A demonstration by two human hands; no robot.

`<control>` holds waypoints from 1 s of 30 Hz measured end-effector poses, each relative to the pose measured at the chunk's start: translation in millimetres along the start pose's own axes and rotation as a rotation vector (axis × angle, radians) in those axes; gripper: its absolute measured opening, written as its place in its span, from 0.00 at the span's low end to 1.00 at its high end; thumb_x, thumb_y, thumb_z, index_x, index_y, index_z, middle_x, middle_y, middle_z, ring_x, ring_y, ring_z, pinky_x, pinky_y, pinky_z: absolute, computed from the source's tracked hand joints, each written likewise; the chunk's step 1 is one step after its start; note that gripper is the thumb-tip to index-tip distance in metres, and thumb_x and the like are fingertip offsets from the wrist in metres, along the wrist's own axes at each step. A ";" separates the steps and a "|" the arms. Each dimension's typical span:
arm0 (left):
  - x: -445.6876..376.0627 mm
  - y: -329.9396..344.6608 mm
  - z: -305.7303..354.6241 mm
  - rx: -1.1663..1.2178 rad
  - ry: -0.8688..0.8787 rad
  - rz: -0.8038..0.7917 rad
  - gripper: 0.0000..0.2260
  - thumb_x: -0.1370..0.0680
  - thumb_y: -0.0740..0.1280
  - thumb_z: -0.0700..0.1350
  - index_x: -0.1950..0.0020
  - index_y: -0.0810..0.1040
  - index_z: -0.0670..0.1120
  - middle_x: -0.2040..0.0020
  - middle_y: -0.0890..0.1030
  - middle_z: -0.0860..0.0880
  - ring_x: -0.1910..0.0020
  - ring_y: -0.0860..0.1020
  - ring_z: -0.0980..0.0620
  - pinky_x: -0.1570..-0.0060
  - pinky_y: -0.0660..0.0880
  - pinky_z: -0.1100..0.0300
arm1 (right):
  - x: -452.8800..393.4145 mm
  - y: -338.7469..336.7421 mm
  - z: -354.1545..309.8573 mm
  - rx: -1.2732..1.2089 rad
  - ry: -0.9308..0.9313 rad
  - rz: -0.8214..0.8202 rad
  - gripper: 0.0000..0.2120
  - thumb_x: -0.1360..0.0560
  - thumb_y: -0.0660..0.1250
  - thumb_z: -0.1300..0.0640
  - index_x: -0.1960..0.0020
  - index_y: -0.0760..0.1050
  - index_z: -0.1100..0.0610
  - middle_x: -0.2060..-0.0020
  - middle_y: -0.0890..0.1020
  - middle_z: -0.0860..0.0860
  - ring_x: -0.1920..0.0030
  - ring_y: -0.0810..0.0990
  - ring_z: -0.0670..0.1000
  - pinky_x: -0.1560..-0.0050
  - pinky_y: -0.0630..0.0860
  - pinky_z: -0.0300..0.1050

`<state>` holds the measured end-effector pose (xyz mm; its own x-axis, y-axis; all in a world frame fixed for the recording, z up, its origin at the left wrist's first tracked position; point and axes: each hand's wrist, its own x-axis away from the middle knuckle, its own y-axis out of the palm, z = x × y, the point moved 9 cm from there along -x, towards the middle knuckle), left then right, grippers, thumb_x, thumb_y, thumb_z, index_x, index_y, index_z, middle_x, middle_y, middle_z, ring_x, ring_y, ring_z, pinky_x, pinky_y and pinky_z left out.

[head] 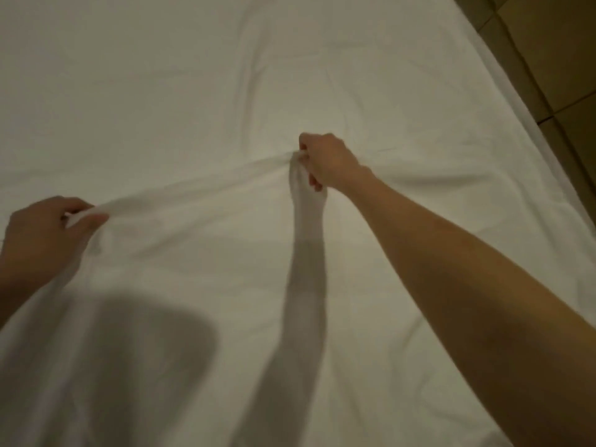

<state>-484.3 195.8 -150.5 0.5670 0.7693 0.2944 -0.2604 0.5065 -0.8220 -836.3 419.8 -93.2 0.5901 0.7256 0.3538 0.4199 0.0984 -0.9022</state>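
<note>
left hand (42, 240): low by the left side of the bed, thumb and curled fingers pinching a raised fold of the sheet; the cloth sticks out between thumb and forefinger.
sheet (193, 91): white, spread over the whole bed, mostly flat with soft creases toward the far end; lifted off the surface only where the two hands grip it.
ridge (200, 188): a tight line of pulled cloth running from the left hand's pinch up and across to the right hand's bunch.
broad shadow (145, 350): dark patch on the sheet near the bed's near edge, between the two arms.
arm shadow (300, 301): narrow grey band on the sheet, running from the near edge up to just under the right hand.
right hand (325, 162): around the middle of the bed, well apart from the left hand, fingers closed tight round a gathered bunch of sheet; creases fan out from the fist.
right forearm (467, 285): bare, stretched from the near right corner toward the middle, above the sheet.
bed (522, 114): its right edge runs on a slant, the sheet reaching to it.
floor (548, 43): brown tiles beyond the bed's right edge.
</note>
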 end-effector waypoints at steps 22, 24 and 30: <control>21.9 88.0 150.7 -0.228 0.269 0.064 0.31 0.29 0.53 0.58 0.31 0.70 0.45 0.37 0.74 0.40 0.38 0.71 0.40 0.39 0.61 0.41 | 37.1 65.5 129.7 -0.822 0.750 0.089 0.24 0.34 0.68 0.55 0.41 0.62 0.51 0.53 0.82 0.57 0.51 0.82 0.59 0.47 0.80 0.54; 30.2 132.4 203.6 -0.220 0.366 0.026 0.31 0.25 0.52 0.58 0.25 0.64 0.45 0.27 0.67 0.43 0.30 0.66 0.43 0.35 0.58 0.34 | 43.6 66.3 128.1 -0.954 0.755 0.108 0.27 0.34 0.68 0.61 0.39 0.61 0.50 0.51 0.82 0.59 0.51 0.82 0.58 0.51 0.80 0.50; 35.1 220.8 239.2 -0.311 0.269 -0.002 0.28 0.20 0.49 0.58 0.21 0.53 0.50 0.21 0.52 0.50 0.22 0.48 0.46 0.37 0.43 0.25 | 35.2 80.3 130.4 -0.847 0.627 0.020 0.28 0.28 0.62 0.66 0.31 0.57 0.54 0.44 0.78 0.61 0.48 0.79 0.60 0.57 0.72 0.42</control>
<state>-708.8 427.8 -205.0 0.7619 0.6185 0.1922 -0.0339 0.3344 -0.9418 -871.6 542.1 -185.4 0.7516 0.2163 0.6231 0.6082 -0.5930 -0.5277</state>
